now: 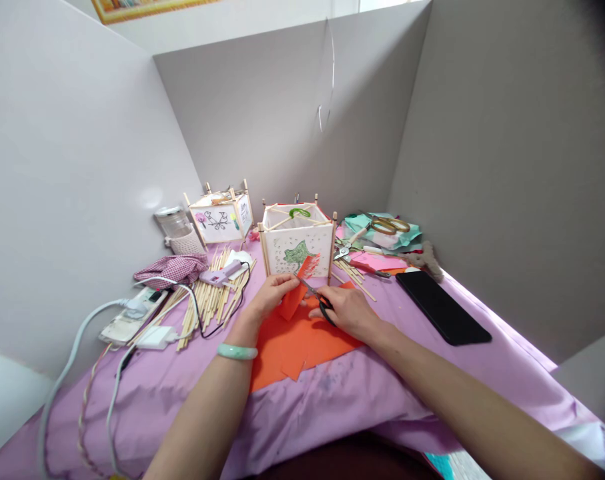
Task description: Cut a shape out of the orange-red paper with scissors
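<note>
My left hand [276, 293] pinches a folded strip of orange paper [293, 301], whose upper end is cut into a fringe. In my right hand [349, 310] is a pair of small black-handled scissors [325, 308], fingers in the loops, with the blades reaching to the strip's edge by my left fingertips. Under both hands lies a large orange sheet [277, 350] with a small loose orange piece [294, 368] at its front edge. Just beyond the hands stands a white paper lantern [277, 243] on a wooden stick frame, with a green leaf-like drawing on its front.
A second lantern [217, 227] stands behind left, near a glass jar [172, 220]. Left lie wooden sticks [207, 303], a glue gun [222, 273], checked cloth [175, 268] and a power strip [132, 320] with cables. Right are pliers [369, 267], gold-handled scissors [385, 225] and a black phone [442, 307].
</note>
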